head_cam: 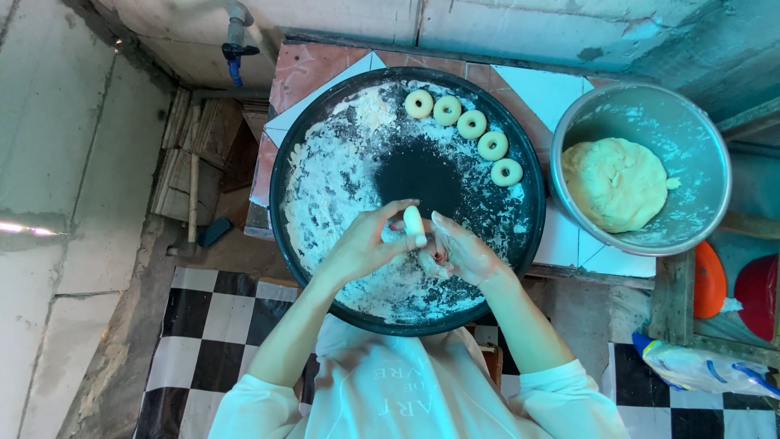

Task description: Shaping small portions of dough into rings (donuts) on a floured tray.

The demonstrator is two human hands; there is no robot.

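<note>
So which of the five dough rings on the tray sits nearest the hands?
The ring at the right end of the row, lowest in view; the other four curve away toward the tray's far rim.

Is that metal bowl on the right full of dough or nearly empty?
Partly full. The metal bowl holds one big lump of dough on its left side; the rest of its floury inside shows bare.

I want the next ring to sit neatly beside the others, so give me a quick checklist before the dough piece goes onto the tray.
1. Dough piece held by left hand and right hand: ok.
2. Hole made in it: cannot tell.
3. Free space on black tray past the five rings: ok.
4. Flour on the tray: ok.
5. More dough in metal bowl: ok.
</note>
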